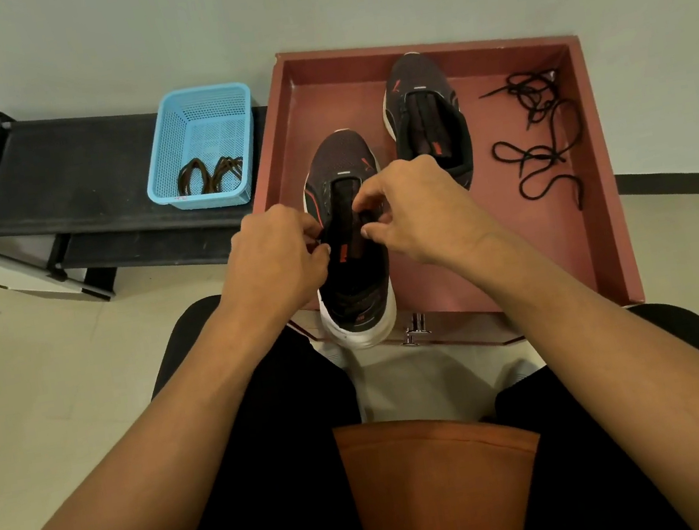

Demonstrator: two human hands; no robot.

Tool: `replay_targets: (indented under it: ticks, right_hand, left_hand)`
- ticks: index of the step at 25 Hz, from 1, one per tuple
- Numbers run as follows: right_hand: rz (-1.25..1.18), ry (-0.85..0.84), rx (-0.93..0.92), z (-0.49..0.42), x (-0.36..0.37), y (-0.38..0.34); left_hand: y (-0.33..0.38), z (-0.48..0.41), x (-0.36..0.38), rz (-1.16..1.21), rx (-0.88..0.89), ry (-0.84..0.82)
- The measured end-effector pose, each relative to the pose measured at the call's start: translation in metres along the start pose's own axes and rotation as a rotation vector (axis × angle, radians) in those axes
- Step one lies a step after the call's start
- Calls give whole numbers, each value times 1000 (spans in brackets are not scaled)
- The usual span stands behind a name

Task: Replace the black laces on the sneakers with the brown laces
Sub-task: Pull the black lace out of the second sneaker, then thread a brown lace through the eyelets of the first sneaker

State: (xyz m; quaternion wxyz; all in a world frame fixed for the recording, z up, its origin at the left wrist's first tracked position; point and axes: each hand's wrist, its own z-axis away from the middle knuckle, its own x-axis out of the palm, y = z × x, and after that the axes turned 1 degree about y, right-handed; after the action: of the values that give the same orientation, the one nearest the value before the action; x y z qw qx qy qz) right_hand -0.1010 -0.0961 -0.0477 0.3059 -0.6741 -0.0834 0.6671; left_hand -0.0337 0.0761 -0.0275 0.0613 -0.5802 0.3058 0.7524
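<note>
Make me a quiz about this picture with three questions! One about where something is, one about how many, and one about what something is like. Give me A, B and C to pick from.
1. Where are the brown laces? A in the blue basket; B in a pocket; C on the floor.
2. How many sneakers rest on the red tray? A one; B two; C three.
3. The black laces are: A tied in bows; B lying loose and tangled; C rolled into a ball.

Answers:
1 A: they lie on the basket's bottom.
2 B: there is the near sneaker and the far sneaker.
3 B: they sprawl on the tray beside the far sneaker.
</note>
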Motion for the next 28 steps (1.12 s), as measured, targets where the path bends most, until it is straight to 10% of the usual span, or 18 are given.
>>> replay_targets:
  ticks: [28]
  right_hand:
    - [-404, 283, -202, -3, -27, -61]
  left_hand:
    - [-63, 5, -52, 235, 167, 364]
